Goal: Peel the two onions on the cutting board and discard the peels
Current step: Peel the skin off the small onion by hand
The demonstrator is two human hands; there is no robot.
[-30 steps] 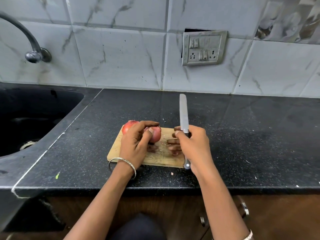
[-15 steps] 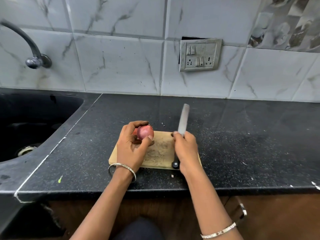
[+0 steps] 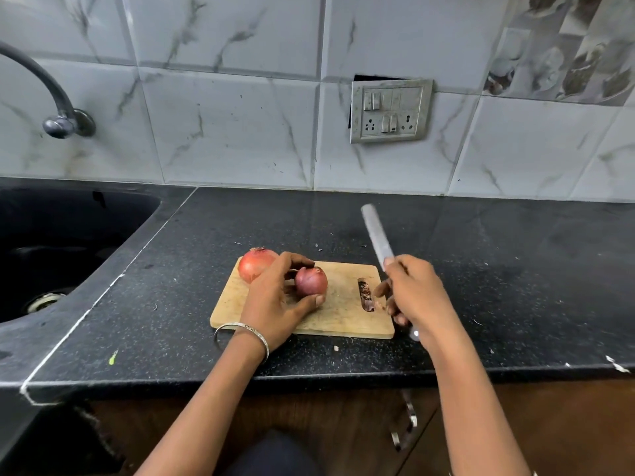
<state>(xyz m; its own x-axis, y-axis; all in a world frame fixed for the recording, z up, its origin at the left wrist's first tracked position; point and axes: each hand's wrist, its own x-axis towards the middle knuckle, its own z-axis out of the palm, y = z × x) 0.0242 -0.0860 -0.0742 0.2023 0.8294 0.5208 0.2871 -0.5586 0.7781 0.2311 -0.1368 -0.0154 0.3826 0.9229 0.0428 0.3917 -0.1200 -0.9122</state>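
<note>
Sink (image 3: 68,242) far left, tap (image 3: 51,97) above it. Pale onion (image 3: 254,264) on cutting board's (image 3: 343,317) back-left corner, touching left hand (image 3: 275,304). Left hand's fingers and thumb curled round dark onion (image 3: 311,281), resting mid-board. Bracelet (image 3: 242,333) on left wrist. Peel scraps (image 3: 366,295) at board's handle slot. Right hand (image 3: 415,297) over board's right edge, fingers wrapped round knife (image 3: 378,235) handle, blade pointing away toward wall. Switch panel (image 3: 390,111) on tiles behind.
</note>
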